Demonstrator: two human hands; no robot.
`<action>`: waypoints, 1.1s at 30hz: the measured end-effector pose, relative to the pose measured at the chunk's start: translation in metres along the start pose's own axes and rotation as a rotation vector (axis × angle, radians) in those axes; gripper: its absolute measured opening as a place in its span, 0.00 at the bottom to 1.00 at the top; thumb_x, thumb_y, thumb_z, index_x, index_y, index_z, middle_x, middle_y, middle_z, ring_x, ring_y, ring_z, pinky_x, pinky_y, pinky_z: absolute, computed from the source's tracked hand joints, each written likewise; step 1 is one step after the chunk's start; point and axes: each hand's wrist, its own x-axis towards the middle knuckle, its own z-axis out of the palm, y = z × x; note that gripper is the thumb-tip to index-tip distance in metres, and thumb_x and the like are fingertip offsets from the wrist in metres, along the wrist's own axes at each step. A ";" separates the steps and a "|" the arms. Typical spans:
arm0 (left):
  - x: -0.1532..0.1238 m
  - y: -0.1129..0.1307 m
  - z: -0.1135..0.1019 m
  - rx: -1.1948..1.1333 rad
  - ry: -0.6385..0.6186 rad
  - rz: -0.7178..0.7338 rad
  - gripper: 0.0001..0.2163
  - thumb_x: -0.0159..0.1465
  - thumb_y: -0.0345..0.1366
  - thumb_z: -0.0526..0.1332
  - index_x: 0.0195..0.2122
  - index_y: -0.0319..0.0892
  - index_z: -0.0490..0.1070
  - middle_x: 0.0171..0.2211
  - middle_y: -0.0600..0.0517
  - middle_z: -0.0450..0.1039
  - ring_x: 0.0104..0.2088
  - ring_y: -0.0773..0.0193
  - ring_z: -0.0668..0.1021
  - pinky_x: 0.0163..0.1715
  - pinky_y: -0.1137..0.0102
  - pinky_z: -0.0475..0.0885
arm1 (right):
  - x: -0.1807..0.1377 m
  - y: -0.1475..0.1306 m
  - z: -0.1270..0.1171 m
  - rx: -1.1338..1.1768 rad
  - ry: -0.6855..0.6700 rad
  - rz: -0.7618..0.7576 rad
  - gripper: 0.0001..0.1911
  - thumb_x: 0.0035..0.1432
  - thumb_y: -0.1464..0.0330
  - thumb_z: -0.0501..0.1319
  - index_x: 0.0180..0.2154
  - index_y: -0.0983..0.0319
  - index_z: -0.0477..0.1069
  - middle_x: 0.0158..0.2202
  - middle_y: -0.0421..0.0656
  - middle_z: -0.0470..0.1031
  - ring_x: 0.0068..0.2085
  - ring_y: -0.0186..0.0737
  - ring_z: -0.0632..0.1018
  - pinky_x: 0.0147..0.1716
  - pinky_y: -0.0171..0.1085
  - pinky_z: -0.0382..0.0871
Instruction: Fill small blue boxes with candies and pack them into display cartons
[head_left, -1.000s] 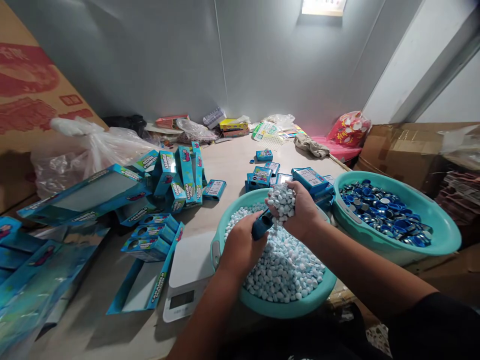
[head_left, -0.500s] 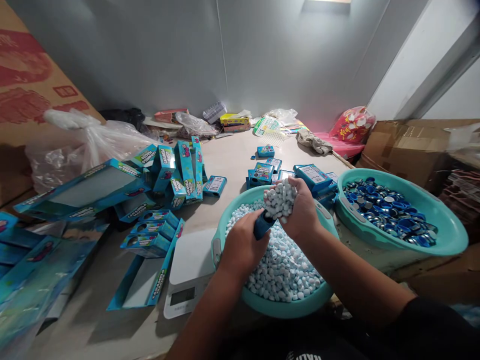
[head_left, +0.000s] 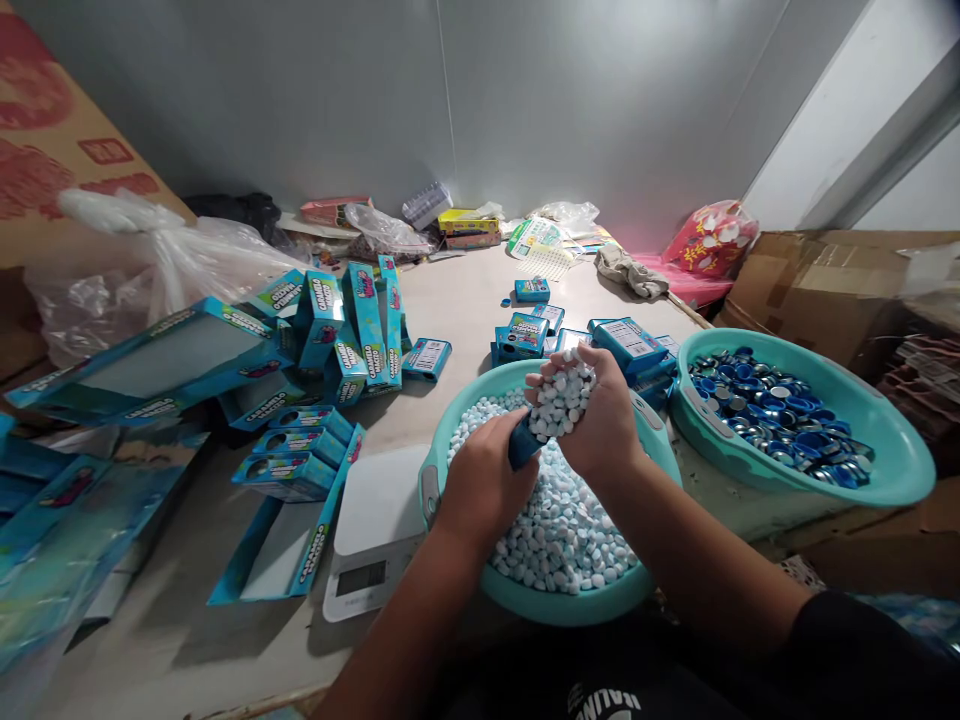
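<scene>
Two hands: the left hand point(head_left: 480, 485) and the right hand point(head_left: 606, 425) meet above the near tub point(head_left: 566, 607).
Left grip: fingers wrapped round a dark blue tube point(head_left: 523, 447), tilted, its upper end leaning toward the right hand.
Right grip: cupped round a heap of candies point(head_left: 562, 402), white and pale blue, right at the tube's upper end.
Tube's mouth: hidden by the heap; how full it is cannot be told.
Near tub: turquoise, with a broad bed of the same candies below both hands.
Other tub point(head_left: 904, 450): turquoise, to the right, holding blue and silvery caps point(head_left: 780, 415).
Scale point(head_left: 379, 500): white, flat, just left of the near tub; its display point(head_left: 361, 577) is too dim to read.
Tray point(head_left: 277, 560): blue, open, left of the scale, three boxes point(head_left: 292, 470) with round holes at its far end.
Beyond the tray: cartons point(head_left: 366, 320) standing close together, one pack point(head_left: 427, 358) lying beside them.
Packs point(head_left: 525, 335): blue, grouped behind the near tub.
Table's point(head_left: 465, 290) back: a yellow box point(head_left: 469, 222), printed sheets point(head_left: 540, 240) and a grey cloth point(head_left: 630, 272).
Back right corner: a red bag point(head_left: 709, 238).
</scene>
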 end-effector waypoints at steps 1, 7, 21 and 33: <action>0.000 0.000 0.000 0.007 0.001 0.009 0.20 0.60 0.30 0.62 0.54 0.46 0.71 0.50 0.49 0.77 0.51 0.52 0.77 0.53 0.60 0.72 | 0.000 -0.001 0.000 -0.007 -0.004 0.007 0.09 0.57 0.65 0.58 0.27 0.61 0.64 0.24 0.37 0.67 0.27 0.35 0.74 0.28 0.33 0.69; -0.001 -0.002 0.002 0.032 0.025 0.102 0.22 0.60 0.29 0.63 0.57 0.45 0.68 0.53 0.47 0.75 0.53 0.53 0.75 0.54 0.61 0.71 | -0.003 -0.004 0.005 -0.048 -0.037 0.005 0.10 0.58 0.64 0.55 0.26 0.60 0.62 0.24 0.37 0.64 0.27 0.32 0.73 0.27 0.32 0.67; -0.005 0.007 -0.002 -0.016 0.065 0.197 0.14 0.61 0.29 0.62 0.48 0.44 0.67 0.45 0.47 0.74 0.47 0.55 0.76 0.47 0.64 0.72 | -0.006 -0.003 0.006 -0.237 -0.047 -0.145 0.13 0.57 0.61 0.58 0.25 0.61 0.69 0.22 0.39 0.71 0.29 0.37 0.78 0.29 0.35 0.72; -0.004 0.005 0.001 -0.049 0.141 0.168 0.18 0.63 0.31 0.63 0.54 0.44 0.65 0.50 0.46 0.72 0.50 0.56 0.75 0.50 0.62 0.73 | -0.008 0.000 0.007 -0.239 -0.174 -0.145 0.15 0.56 0.58 0.62 0.24 0.62 0.71 0.25 0.39 0.72 0.31 0.37 0.79 0.33 0.37 0.75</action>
